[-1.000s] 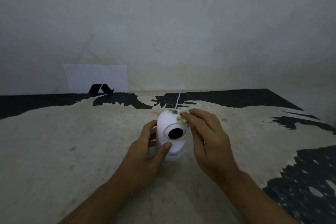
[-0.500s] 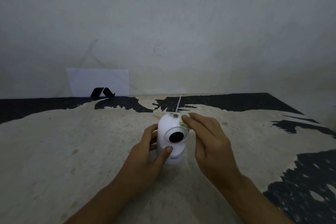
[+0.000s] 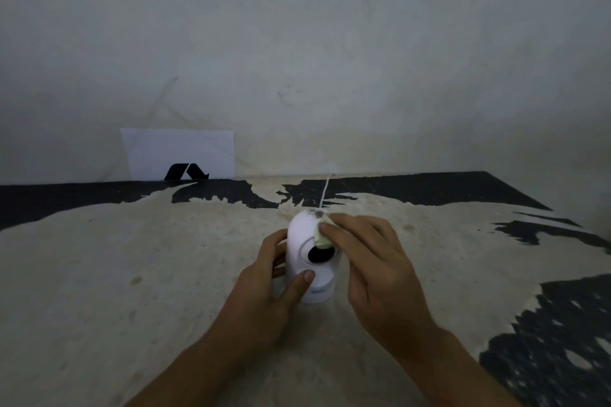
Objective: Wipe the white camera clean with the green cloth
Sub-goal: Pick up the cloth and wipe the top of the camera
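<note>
A small white camera (image 3: pixel 302 235) with a round dark lens stands upright on the worn table (image 3: pixel 132 274). My left hand (image 3: pixel 264 287) grips its body from the left, thumb across the front below the lens. My right hand (image 3: pixel 370 261) presses a small pale green cloth (image 3: pixel 322 236) against the upper right of the camera's dome, just above the lens. Most of the cloth is hidden under my fingers. A dark smudge shows on the top of the dome.
A thin white cable (image 3: pixel 325 190) runs from the camera's back toward the wall. A white sheet (image 3: pixel 178 150) with a black mark leans against the wall at the back left. The table's black surface shows through worn patches at the back and right.
My right hand has slid the green cloth down from the dome's top toward the lens. The camera and my left hand sit slightly lower in view.
</note>
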`<state>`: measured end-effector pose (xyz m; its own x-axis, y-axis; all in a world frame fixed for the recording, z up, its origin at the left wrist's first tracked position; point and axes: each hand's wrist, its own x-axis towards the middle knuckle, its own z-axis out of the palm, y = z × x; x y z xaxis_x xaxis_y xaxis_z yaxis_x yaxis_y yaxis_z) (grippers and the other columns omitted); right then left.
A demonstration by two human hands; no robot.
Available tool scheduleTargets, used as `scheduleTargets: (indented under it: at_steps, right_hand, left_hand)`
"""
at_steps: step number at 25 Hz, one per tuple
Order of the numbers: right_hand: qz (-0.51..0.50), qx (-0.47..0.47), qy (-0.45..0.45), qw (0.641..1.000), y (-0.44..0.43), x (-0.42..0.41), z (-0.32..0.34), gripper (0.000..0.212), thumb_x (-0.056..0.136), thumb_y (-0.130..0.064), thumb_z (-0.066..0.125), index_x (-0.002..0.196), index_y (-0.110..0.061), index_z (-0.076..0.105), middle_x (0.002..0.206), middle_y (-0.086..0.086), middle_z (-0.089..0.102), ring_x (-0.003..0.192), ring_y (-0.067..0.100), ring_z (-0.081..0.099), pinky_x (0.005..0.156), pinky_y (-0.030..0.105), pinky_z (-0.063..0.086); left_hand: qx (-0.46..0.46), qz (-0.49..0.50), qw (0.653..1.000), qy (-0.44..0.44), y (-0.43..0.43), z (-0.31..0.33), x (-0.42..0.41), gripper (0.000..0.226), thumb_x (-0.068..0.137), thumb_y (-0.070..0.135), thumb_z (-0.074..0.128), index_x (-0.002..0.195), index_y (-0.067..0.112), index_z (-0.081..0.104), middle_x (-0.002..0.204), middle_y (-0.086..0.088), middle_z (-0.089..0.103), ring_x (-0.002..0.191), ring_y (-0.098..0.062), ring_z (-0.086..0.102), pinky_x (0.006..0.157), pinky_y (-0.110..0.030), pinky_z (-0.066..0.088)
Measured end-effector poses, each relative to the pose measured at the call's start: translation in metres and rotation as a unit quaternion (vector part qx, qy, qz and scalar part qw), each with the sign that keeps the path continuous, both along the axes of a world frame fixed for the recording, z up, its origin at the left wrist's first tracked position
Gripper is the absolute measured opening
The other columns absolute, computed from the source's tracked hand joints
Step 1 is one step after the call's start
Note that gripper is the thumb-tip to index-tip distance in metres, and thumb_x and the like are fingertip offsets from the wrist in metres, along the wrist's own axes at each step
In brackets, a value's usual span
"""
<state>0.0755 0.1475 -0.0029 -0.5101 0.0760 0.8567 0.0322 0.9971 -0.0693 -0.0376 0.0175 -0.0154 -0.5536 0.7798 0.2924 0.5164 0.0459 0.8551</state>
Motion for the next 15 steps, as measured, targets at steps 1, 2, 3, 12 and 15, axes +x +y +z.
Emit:
scheduleTargets:
  at_steps: [1, 2, 3, 12, 15]
  right_hand:
    - [0.005, 0.023, -0.008, 1.000, -0.004, 0.000, 0.000, 0.048, 0.105, -0.025, 0.025, 0.117, 0.000, 0.063, 0.118, 0.016, 0.066, 0.110, 0.028, 0.058, 0.097, 0.032, 0.047]
    - [0.006, 0.031, -0.015, 0.999, -0.004, -0.001, 0.000, 0.051, 0.105, -0.029, 0.023, 0.118, 0.000, 0.063, 0.119, 0.016, 0.066, 0.111, 0.028, 0.057, 0.097, 0.033, 0.047]
    - [0.002, 0.022, -0.019, 1.000, -0.001, -0.002, -0.001, 0.051, 0.105, -0.030, 0.023, 0.119, 0.000, 0.062, 0.120, 0.016, 0.065, 0.112, 0.028, 0.057, 0.098, 0.032, 0.046]
    - [0.043, -0.100, 0.008, 0.994, -0.005, -0.001, -0.003, 0.038, 0.091, -0.018, 0.045, 0.121, -0.001, 0.060, 0.121, 0.013, 0.064, 0.117, 0.019, 0.055, 0.102, 0.029, 0.044]
    - [0.035, -0.114, 0.030, 0.992, 0.003, -0.001, -0.003, 0.033, 0.092, -0.023, 0.052, 0.115, -0.002, 0.064, 0.116, 0.008, 0.066, 0.113, 0.015, 0.057, 0.099, 0.025, 0.047]
  left_hand:
    - [-0.002, -0.002, 1.000, -0.003, 0.001, 0.000, 0.000, 0.059, 0.072, 0.052, 0.053, 0.124, 0.047, 0.025, 0.113, 0.034, 0.045, 0.094, 0.021, 0.046, 0.084, -0.008, 0.040]
    - [-0.005, -0.002, 1.000, -0.005, 0.001, 0.000, 0.000, 0.058, 0.072, 0.052, 0.054, 0.122, 0.049, 0.024, 0.109, 0.037, 0.044, 0.091, 0.024, 0.045, 0.079, -0.004, 0.039]
    - [-0.006, -0.001, 1.000, -0.003, 0.000, 0.000, -0.001, 0.058, 0.072, 0.052, 0.053, 0.122, 0.050, 0.024, 0.107, 0.039, 0.043, 0.090, 0.026, 0.044, 0.075, -0.002, 0.039]
    - [-0.006, 0.000, 1.000, 0.000, 0.001, 0.000, -0.001, 0.061, 0.071, 0.054, 0.052, 0.125, 0.046, 0.025, 0.109, 0.039, 0.041, 0.088, 0.028, 0.042, 0.077, -0.001, 0.036]
    - [-0.001, -0.001, 1.000, -0.006, 0.001, -0.001, -0.001, 0.063, 0.071, 0.053, 0.052, 0.128, 0.042, 0.026, 0.115, 0.032, 0.045, 0.095, 0.022, 0.044, 0.083, -0.006, 0.039]
